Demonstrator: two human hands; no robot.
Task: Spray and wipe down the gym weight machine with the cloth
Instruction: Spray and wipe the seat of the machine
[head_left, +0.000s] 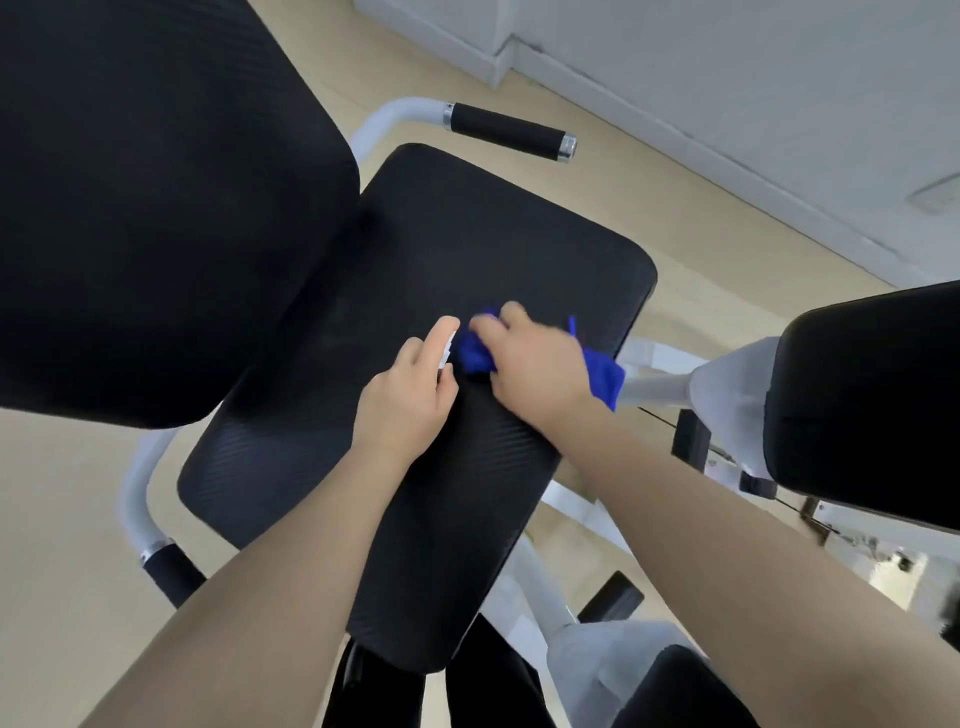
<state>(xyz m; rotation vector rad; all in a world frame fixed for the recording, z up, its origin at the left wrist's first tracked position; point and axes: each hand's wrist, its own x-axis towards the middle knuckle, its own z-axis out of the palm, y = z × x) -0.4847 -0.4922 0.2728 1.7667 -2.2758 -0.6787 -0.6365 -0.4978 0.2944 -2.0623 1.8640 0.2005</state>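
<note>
A black padded seat (467, 249) of the white-framed weight machine fills the middle of the head view. My right hand (530, 364) grips a bunched blue cloth (475, 353) and holds it down on the seat; a corner of the cloth sticks out by my wrist. My left hand (410, 395) is just left of it, curled round a small white spray bottle (449, 348), of which only the top shows between my fingers. A narrow black pad (452, 545) runs under both forearms.
A large black backrest pad (156, 208) looms at upper left. A black-grip handle (504, 132) juts out behind the seat, and another handle (166, 566) sits at lower left. A further black pad (872, 405) stands at right. Pale wood floor surrounds the machine.
</note>
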